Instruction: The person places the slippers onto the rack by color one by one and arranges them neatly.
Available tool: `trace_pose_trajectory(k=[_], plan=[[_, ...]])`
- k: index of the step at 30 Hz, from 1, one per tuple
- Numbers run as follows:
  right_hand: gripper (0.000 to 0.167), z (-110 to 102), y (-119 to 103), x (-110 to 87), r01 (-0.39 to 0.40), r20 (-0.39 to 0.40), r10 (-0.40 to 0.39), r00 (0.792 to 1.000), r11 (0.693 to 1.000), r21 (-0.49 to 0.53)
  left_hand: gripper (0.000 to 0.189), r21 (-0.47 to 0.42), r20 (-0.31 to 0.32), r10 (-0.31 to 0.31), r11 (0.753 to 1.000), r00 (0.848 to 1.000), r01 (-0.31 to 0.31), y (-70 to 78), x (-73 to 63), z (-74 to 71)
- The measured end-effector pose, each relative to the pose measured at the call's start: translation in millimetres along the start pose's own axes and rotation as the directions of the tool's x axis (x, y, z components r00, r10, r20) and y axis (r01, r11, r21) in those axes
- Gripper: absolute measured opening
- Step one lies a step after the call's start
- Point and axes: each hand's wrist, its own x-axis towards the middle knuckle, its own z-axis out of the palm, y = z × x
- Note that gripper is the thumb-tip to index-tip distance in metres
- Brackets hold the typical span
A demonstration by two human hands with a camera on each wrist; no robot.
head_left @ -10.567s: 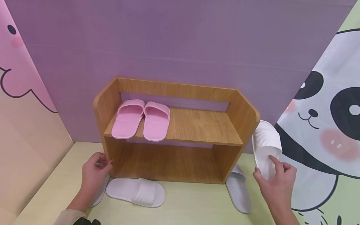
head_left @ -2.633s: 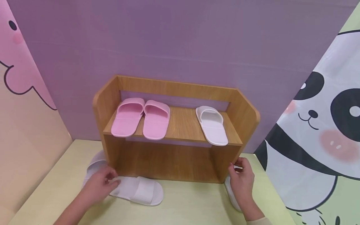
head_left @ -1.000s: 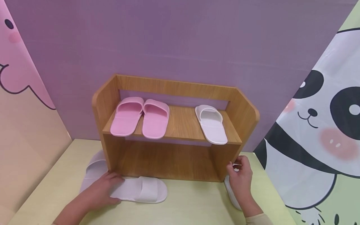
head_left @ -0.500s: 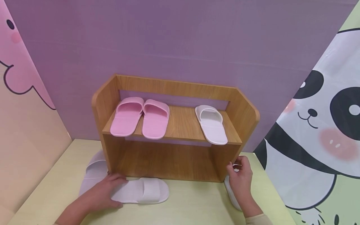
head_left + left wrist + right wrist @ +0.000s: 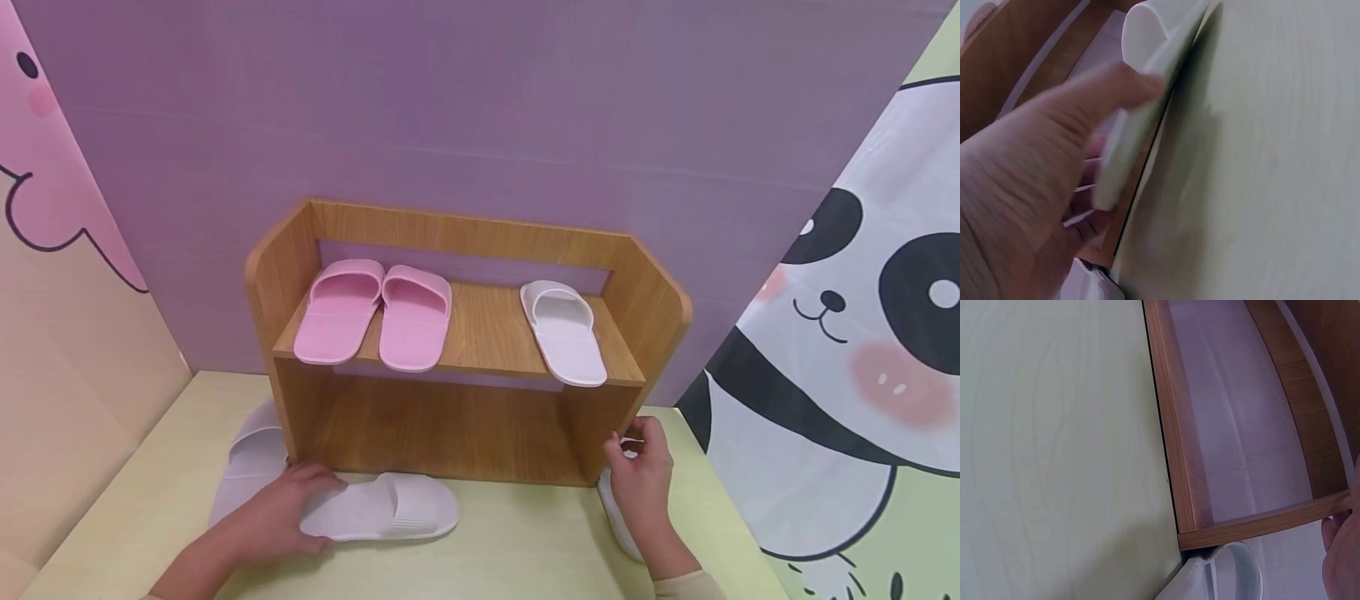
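The purple wall (image 5: 487, 100) and the pale table (image 5: 540, 542) look the same as in the earlier frames, and the wooden rack (image 5: 487, 333) stands in the same spot. Its upper shelf has changed: ten or so seconds ago its right part was bare wood while the right hand held a white slipper out beside the rack; now a single white slipper (image 5: 566, 337) sits there, near the right side panel. The pink slippers (image 5: 416, 329) on the left of that shelf are unmoved.

In front of the rack, the gripped white slipper (image 5: 360, 508) lies crosswise, strap end to the right, shifted a little rightward since a couple of seconds ago. Whether its whole sole touches the table cannot be told. Another slipper (image 5: 251, 458) is by the rack's left side, partly hidden, and one more (image 5: 618, 521) by the right side.

The left hand (image 5: 285, 517) reaches in low from the left, back of the hand up, and grasps the heel end of the crosswise slipper, thumb on the near edge, fingers past the far one. The right hand (image 5: 641, 471), upright, pinches the right panel's front edge between thumb and fingers, as it did moments ago.
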Motion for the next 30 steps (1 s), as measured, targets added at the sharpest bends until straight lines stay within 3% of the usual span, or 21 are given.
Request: trace_pose_trajectory(k=[5, 10, 18, 23, 30], plan=[[0.018, 0.1, -0.3, 0.6, 0.027, -0.009, -0.026, 1.0, 0.999, 0.024, 0.063, 0.022, -0.103, 0.049, 0.999, 0.993, -0.047, 6.1, 4.9, -2.1], [0.017, 0.1, -1.8, 0.3, 0.034, -0.01, -0.033, 0.999, 0.999, 0.038, 0.061, 0.024, -0.167, 0.075, 0.997, 0.983, -0.071, 13.4, 8.0, -3.3], [0.018, -0.3, -2.8, 0.4, 0.035, -0.009, -0.035, 0.999, 0.999, 0.022, 0.069, 0.013, -0.289, 0.104, 0.994, 0.952, -0.105, 29.7, 13.9, -7.6], [0.018, -0.4, -3.5, 0.2, 0.025, -0.001, -0.025, 1.0, 0.999, 0.021, 0.072, -0.005, -0.32, 0.081, 0.996, 0.944, -0.087, 40.8, 19.1, -9.7], [0.018, -0.5, -5.3, -0.2, 0.019, 0.002, -0.019, 1.0, 1.0, 0.012, 0.074, -0.024, -0.304, 0.061, 0.997, 0.951, -0.072, 57.3, 29.0, -14.5]])
